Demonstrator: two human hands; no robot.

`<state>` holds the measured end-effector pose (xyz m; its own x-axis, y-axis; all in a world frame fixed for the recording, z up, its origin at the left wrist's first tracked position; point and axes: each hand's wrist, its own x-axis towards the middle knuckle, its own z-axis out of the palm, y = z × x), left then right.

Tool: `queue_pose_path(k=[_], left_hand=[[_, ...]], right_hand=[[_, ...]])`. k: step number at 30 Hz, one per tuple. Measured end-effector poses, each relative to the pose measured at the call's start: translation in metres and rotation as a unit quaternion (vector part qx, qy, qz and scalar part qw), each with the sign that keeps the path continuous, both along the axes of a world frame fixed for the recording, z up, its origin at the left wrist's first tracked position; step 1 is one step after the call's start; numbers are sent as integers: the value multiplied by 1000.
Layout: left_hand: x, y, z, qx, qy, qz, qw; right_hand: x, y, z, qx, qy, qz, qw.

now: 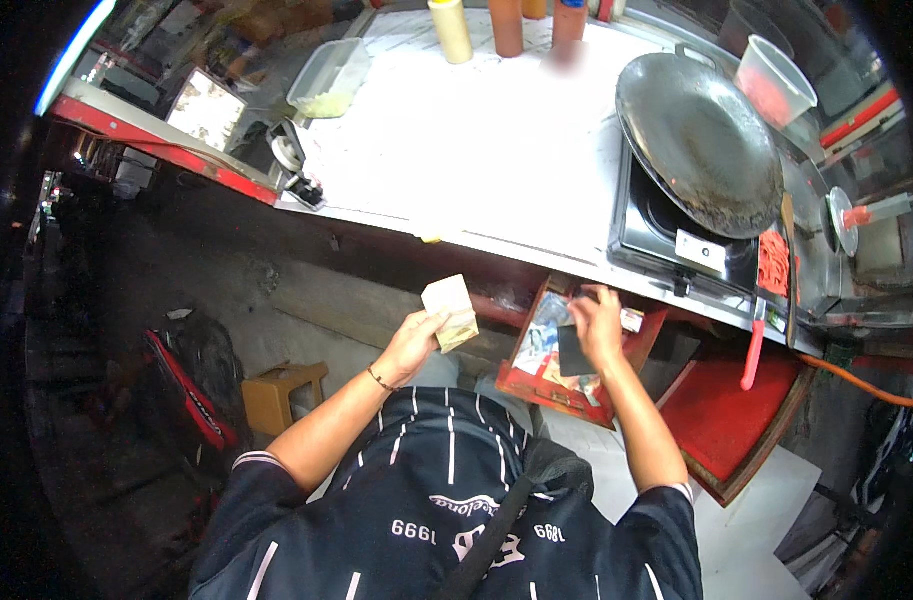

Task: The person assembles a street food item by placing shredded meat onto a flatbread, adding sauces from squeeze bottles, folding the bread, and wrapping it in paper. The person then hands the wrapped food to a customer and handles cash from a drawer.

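The left hand (412, 340) is raised in front of the chest with its grip closed on a small wad of pale notes (450, 312), thumb on top, the wad fanned slightly upward and clear of everything else. The right hand (596, 325) reaches into an open red drawer (536, 385) that hangs out below the front edge of the white worktop (476, 140). Its fingers curl down over a dark flat thing (572, 350), perhaps a card or a wallet; the view is too blurred there to tell whether the grip has closed on it or only rests on it. The drawer also holds loose papers.

The work in hand looks like sorting money between drawer and hand. To do it well, the left thumb should keep firm pressure on the wad so no note slips while attention is on the drawer. The right hand would do best to pinch the dark thing by one edge and lift it straight up, rather than drag it across the loose papers and scatter them. The drawer tilts down, so pressing on its front lip is best avoided.

Above it, well apart, a wok (698, 140) sits on a burner (676, 235).
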<state>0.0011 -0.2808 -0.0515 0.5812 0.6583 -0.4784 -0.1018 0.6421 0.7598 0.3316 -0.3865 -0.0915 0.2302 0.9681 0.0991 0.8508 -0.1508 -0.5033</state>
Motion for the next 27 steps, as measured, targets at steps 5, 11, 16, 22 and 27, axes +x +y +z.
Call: queue_pose_path(k=[5, 11, 16, 22, 27], left_hand=[[-24, 38, 28, 23, -22, -33, 999], [-111, 83, 51, 70, -70, 1, 995], [-258, 161, 72, 204, -127, 119, 963], [-489, 226, 66, 231, -35, 419, 877], [-620, 193, 54, 188, 55, 530, 825]], right_hand=[[-110, 48, 99, 68, 296, 131, 944], [-250, 150, 129, 56, 322, 173, 929], [-396, 248, 154, -34, 338, 258, 904], [-599, 437, 168, 30, 428, 356, 830], [-707, 560, 172, 30, 504, 292, 812]])
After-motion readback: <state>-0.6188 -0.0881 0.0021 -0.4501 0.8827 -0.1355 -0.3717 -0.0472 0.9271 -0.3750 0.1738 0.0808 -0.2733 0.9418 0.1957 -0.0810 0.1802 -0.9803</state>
